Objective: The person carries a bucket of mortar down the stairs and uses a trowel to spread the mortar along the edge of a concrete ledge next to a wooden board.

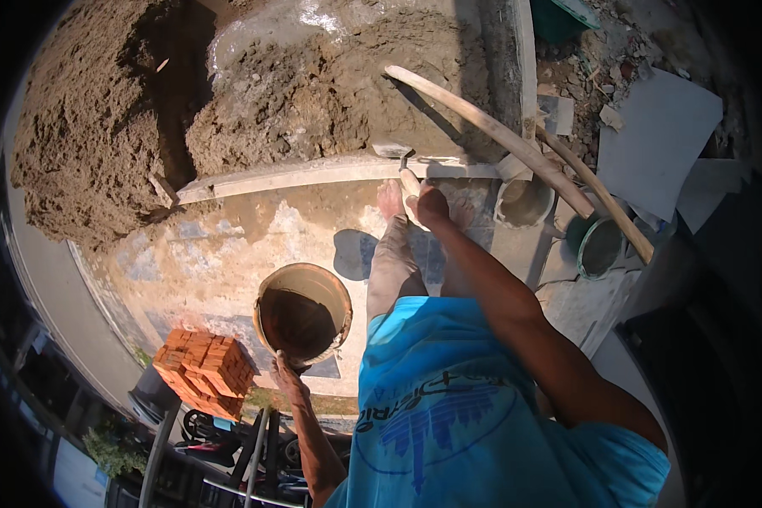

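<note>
Wood and metal meet in the trowel [391,151], set at 12 o'clock, its blade at the wet grey-brown mix [288,110] just past a pale straight edging [313,173]. The right hand [429,206] has its fingers wrapped tight round the handle. At 8 o'clock a round bucket [315,281] tips its open mouth upward; the left hand [289,378] grips its rim at the bucket's own 7 o'clock, fingers bent in, though how far their tips reach cannot be told. Stacked orange bricks [201,371] sit farther out at 8, a rough soil heap [85,127] at 10, two wooden poles [483,124] toward 2, a green-rimmed container [601,250] at 3.
</note>
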A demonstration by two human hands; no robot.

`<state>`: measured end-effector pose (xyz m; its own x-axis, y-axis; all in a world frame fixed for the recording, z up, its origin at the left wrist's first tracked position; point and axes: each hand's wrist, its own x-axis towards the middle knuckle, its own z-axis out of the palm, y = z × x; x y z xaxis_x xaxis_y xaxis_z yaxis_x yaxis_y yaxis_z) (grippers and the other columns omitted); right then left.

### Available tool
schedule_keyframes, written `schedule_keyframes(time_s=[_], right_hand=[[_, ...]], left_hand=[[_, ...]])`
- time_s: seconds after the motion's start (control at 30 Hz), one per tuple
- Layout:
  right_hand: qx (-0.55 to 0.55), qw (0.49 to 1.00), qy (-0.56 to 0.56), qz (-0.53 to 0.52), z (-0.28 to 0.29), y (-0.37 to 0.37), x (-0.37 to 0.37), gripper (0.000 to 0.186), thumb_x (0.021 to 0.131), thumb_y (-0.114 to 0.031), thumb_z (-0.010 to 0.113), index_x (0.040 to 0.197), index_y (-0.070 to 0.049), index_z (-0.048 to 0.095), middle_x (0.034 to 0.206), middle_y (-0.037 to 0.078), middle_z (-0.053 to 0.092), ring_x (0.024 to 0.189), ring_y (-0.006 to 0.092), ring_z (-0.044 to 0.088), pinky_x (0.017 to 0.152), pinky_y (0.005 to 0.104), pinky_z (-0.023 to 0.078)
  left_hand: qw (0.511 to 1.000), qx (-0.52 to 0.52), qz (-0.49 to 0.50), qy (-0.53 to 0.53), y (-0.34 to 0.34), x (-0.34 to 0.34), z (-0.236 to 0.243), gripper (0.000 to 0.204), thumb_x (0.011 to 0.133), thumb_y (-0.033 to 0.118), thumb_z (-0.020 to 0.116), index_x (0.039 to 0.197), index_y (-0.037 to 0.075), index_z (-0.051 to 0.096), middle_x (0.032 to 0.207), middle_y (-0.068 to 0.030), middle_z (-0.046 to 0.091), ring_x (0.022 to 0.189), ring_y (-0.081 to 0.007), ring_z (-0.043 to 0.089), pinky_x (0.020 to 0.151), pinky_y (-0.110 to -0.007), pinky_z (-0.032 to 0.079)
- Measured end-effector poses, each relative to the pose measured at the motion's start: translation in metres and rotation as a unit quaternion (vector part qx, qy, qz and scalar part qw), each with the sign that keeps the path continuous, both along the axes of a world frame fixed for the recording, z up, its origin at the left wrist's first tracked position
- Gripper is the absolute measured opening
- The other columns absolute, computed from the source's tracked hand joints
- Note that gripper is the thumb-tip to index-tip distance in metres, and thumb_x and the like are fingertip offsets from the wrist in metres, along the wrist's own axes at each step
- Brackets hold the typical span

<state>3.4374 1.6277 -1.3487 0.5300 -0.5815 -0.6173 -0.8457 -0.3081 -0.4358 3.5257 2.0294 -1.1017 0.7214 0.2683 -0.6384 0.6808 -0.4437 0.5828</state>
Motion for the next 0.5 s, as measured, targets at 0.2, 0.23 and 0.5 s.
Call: schedule_keyframes(time_s=[0.2, 0.23, 0.5], right_hand=[[0.017, 0.996, 0.077, -0.036, 0.023, 0.014, 0.024, 0.044, 0.076, -0.027, 0.060, 0.102, 0.007, 0.050, 0.081, 0.025, 0.062, 0.078, 0.0373, 0.062, 0.065, 0.0437, 0.051], [0.025, 0.996, 0.076, -0.028, 0.023, 0.015, 0.024, 0.044, 0.077, -0.027, 0.060, 0.103, 0.007, 0.050, 0.083, 0.025, 0.062, 0.079, 0.0374, 0.062, 0.065, 0.0436, 0.051], [0.046, 0.996, 0.076, -0.018, 0.024, 0.027, 0.021, 0.043, 0.082, -0.034, 0.053, 0.100, 0.005, 0.047, 0.081, 0.023, 0.063, 0.077, 0.0363, 0.064, 0.062, 0.0446, 0.051]], left_hand=[[0.999, 0.036, 0.007, 0.028, -0.010, -0.006, 0.008, 0.053, 0.086, 0.041, 0.054, 0.115, -0.002, 0.045, 0.108, -0.0159, 0.052, 0.090, -0.0226, 0.055, 0.066, -0.033, 0.052], [0.999, 0.030, 0.001, 0.031, -0.010, -0.008, 0.008, 0.051, 0.087, 0.040, 0.054, 0.114, -0.002, 0.046, 0.107, -0.0153, 0.052, 0.089, -0.0219, 0.055, 0.066, -0.032, 0.052], [0.999, 0.012, -0.026, 0.022, 0.012, -0.024, 0.005, 0.041, 0.087, 0.036, 0.055, 0.106, 0.000, 0.050, 0.093, -0.0097, 0.055, 0.082, -0.0162, 0.053, 0.067, -0.029, 0.048]])
